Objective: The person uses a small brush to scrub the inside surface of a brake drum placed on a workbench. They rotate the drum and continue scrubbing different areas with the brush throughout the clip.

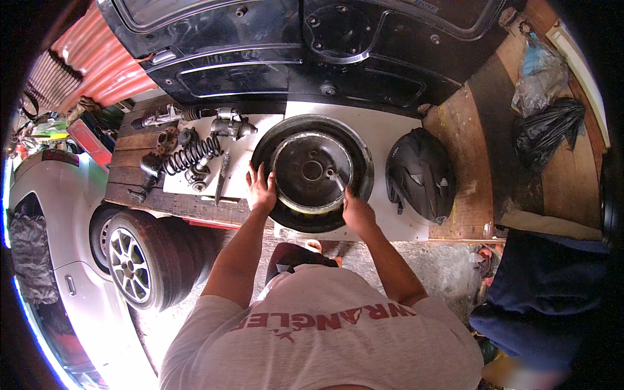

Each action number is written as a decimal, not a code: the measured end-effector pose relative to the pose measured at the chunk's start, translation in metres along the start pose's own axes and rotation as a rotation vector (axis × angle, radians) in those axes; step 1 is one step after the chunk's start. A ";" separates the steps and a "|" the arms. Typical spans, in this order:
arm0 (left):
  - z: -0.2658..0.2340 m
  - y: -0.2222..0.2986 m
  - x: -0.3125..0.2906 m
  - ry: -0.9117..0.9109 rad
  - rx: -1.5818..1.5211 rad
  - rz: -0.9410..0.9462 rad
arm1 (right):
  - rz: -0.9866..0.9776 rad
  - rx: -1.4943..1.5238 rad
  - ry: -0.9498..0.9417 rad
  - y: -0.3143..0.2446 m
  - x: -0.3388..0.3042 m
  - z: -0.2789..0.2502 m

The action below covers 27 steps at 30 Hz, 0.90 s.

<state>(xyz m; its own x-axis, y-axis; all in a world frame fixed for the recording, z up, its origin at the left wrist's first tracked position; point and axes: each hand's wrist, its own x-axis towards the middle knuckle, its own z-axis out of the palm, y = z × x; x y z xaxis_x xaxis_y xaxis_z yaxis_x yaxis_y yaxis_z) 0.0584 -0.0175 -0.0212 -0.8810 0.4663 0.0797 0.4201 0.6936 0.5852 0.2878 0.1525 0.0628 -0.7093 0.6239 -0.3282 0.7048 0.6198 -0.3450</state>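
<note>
A round black wheel with a tire (299,192) lies flat on a white board on the bench before me. Scuffed pale paint rings its rim, and a round hole is in its middle. My left hand (261,190) rests on the wheel's left side, fingers spread. At the lower right of the wheel, my right hand (357,211) is closed round a silver wrench (338,180). The wrench's round end is over the wheel's face, right of the centre hole; whether it sits on a bolt or in a hole I cannot tell.
Left of the wheel lie a coil spring (193,155), a starter motor (233,125), a long pointed metal piece (222,175) and other car parts. A black helmet (421,175) stands to the right. Behind is a black car panel (237,81). Stacked tires (146,260) and a white car (58,188) are at left.
</note>
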 end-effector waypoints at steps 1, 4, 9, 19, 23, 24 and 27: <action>0.000 -0.002 0.001 0.005 -0.005 0.002 | -0.014 0.014 0.031 -0.002 0.012 -0.004; -0.002 0.002 0.002 -0.006 -0.003 0.005 | -0.004 0.040 0.091 0.002 0.042 -0.002; -0.006 0.005 0.000 -0.004 -0.023 -0.001 | 0.004 0.045 0.030 -0.010 0.035 -0.008; -0.001 0.001 -0.002 0.041 -0.059 0.005 | -0.008 0.099 0.088 0.010 0.004 0.011; 0.000 0.003 0.001 0.035 -0.037 0.005 | -0.018 0.054 0.110 0.006 0.051 -0.003; 0.001 0.000 0.002 0.037 -0.036 0.007 | -0.041 0.083 0.126 0.002 0.056 -0.001; -0.003 0.002 0.001 0.015 -0.044 -0.009 | -0.006 0.069 0.067 -0.003 0.046 0.001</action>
<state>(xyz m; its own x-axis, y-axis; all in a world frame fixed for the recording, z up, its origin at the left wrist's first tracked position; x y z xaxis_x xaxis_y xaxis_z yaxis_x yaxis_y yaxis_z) 0.0581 -0.0170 -0.0176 -0.8882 0.4515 0.0858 0.4021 0.6731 0.6206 0.2532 0.1788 0.0475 -0.7092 0.6524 -0.2673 0.6967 0.5904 -0.4074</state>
